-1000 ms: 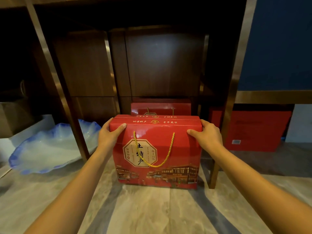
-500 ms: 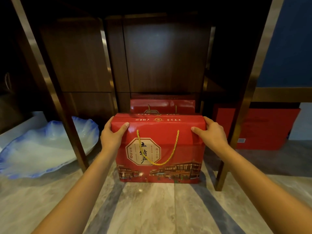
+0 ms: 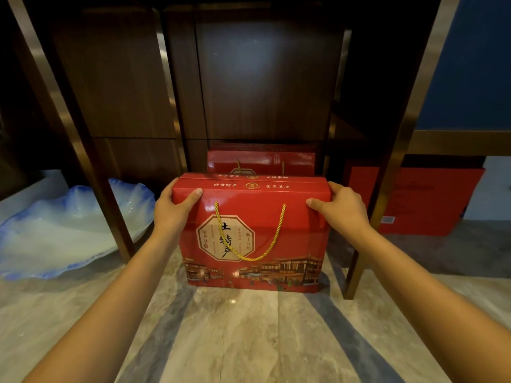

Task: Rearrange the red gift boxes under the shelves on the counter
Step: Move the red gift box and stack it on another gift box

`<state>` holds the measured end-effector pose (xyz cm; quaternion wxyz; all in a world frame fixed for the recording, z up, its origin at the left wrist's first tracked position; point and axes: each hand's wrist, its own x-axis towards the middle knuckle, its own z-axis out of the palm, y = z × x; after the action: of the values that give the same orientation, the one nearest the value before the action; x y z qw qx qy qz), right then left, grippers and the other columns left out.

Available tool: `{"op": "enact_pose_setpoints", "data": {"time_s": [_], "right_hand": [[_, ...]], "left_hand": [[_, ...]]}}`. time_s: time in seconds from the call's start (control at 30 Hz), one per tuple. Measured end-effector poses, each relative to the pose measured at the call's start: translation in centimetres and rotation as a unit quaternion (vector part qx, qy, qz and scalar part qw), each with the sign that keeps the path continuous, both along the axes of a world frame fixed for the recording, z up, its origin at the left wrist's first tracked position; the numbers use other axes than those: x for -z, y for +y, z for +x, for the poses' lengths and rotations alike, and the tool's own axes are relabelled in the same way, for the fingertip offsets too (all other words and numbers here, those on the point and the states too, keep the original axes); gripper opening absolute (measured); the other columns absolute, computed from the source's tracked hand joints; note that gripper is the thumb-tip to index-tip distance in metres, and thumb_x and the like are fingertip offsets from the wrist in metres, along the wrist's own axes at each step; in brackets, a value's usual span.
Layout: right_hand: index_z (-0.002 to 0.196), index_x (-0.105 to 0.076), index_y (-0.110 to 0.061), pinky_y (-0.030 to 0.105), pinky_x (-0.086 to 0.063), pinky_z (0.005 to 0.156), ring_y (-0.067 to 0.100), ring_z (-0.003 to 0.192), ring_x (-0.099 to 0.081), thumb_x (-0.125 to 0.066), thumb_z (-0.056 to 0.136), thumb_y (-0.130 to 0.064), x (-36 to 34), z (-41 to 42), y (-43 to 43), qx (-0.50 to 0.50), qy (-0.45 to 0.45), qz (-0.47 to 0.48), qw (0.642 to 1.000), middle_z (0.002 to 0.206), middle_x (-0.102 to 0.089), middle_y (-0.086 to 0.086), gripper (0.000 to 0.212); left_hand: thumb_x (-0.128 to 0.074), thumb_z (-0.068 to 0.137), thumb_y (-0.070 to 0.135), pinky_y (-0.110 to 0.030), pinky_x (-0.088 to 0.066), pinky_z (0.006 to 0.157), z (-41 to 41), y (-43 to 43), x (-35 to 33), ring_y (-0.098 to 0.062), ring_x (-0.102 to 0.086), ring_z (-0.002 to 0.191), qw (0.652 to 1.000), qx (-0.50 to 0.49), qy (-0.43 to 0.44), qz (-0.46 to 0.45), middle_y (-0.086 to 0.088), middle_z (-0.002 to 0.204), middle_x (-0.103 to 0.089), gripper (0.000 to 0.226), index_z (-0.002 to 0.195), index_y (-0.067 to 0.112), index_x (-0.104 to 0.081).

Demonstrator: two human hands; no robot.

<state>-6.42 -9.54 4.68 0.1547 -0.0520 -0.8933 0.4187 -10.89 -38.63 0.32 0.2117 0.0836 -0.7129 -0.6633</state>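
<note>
1. Front red gift box [image 3: 253, 233]: upright on the marble desk [image 3: 249, 333], between the two shelf legs, printed face toward the near edge.
2. Left hand [image 3: 172, 214] and right hand [image 3: 338, 214]: each clasps an upper corner of this box, thumb on the front face, fingers wrapped behind.
3. Second red box [image 3: 261, 161]: close behind, toward the far edge; whether they touch cannot be told.
4. Step in hand, judged: slide the box squarely back with equal pressure from both sides, base flat, clear of the right shelf leg [image 3: 359, 261].
</note>
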Motion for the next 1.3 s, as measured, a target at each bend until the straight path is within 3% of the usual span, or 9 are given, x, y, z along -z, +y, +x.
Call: {"op": "enact_pose_setpoints", "data": {"time_s": [0.1, 0.2, 0.6, 0.97, 1.13, 1.3], "right_hand": [[0.126, -0.056, -0.02, 0.041, -0.054, 0.09, 0.024, 0.105, -0.065, -0.065, 0.083, -0.033, 0.3, 0.3, 0.0, -0.002, 0.006, -0.004, 1.0, 0.117, -0.068, 0.004, 0.046], [0.125, -0.056, -0.02, 0.042, -0.054, 0.089, 0.025, 0.105, -0.066, -0.066, 0.083, -0.033, 0.2, 0.4, 0.0, 0.0, 0.006, -0.007, 1.0, 0.117, -0.068, 0.004, 0.045], [0.13, -0.05, -0.016, 0.043, -0.053, 0.091, 0.027, 0.109, -0.063, -0.062, 0.086, -0.031, 0.0, 1.3, -0.3, -0.006, 0.001, 0.001, 1.0, 0.122, -0.065, 0.007, 0.048], [0.131, -0.047, -0.013, 0.039, -0.053, 0.091, 0.027, 0.112, -0.061, -0.062, 0.087, -0.029, -0.9, 1.5, -0.6, -0.016, -0.029, 0.011, 0.999, 0.125, -0.062, 0.01, 0.05], [0.139, -0.037, -0.008, 0.03, -0.048, 0.083, 0.028, 0.115, -0.058, -0.06, 0.089, -0.022, -1.5, 1.4, -0.9, -0.016, -0.05, 0.016, 0.999, 0.129, -0.057, 0.012, 0.057], [0.135, -0.04, -0.009, 0.025, -0.045, 0.08, 0.02, 0.1, -0.057, -0.059, 0.087, -0.022, -2.9, 0.8, -0.8, -0.043, -0.072, 0.09, 0.992, 0.12, -0.056, 0.007, 0.053]], "left_hand": [[-0.072, 0.075, 0.038, -0.033, -0.054, 0.082, 0.2, -0.2, 0.2, -0.024, -0.063, 0.109, 1.0, -0.003, 0.001, -0.007, -0.006, 0.129, -0.059, 0.068, 0.135, 0.024, -0.045], [-0.071, 0.076, 0.035, -0.029, -0.053, 0.076, 0.5, -0.1, 0.0, -0.022, -0.063, 0.107, 1.0, 0.002, 0.002, 0.002, -0.006, 0.128, -0.06, 0.066, 0.136, 0.023, -0.044], [-0.068, 0.077, 0.041, -0.041, -0.051, 0.095, 1.3, 0.1, -0.3, -0.024, -0.06, 0.113, 0.998, -0.014, 0.001, -0.057, -0.007, 0.132, -0.057, 0.07, 0.139, 0.024, -0.04], [-0.067, 0.078, 0.041, -0.041, -0.052, 0.093, 1.4, -0.5, -0.9, -0.026, -0.059, 0.113, 0.995, 0.007, -0.009, -0.102, -0.01, 0.133, -0.056, 0.072, 0.14, 0.022, -0.036], [-0.067, 0.079, 0.039, -0.038, -0.05, 0.09, 1.4, -0.6, -1.8, -0.029, -0.056, 0.117, 0.993, 0.015, -0.021, -0.112, -0.011, 0.139, -0.05, 0.077, 0.144, 0.022, -0.03], [-0.064, 0.082, 0.04, -0.036, -0.043, 0.098, 0.2, -1.0, -3.6, -0.028, -0.054, 0.121, 0.975, 0.028, -0.039, -0.219, -0.009, 0.138, -0.052, 0.063, 0.138, 0.018, -0.045]]}}
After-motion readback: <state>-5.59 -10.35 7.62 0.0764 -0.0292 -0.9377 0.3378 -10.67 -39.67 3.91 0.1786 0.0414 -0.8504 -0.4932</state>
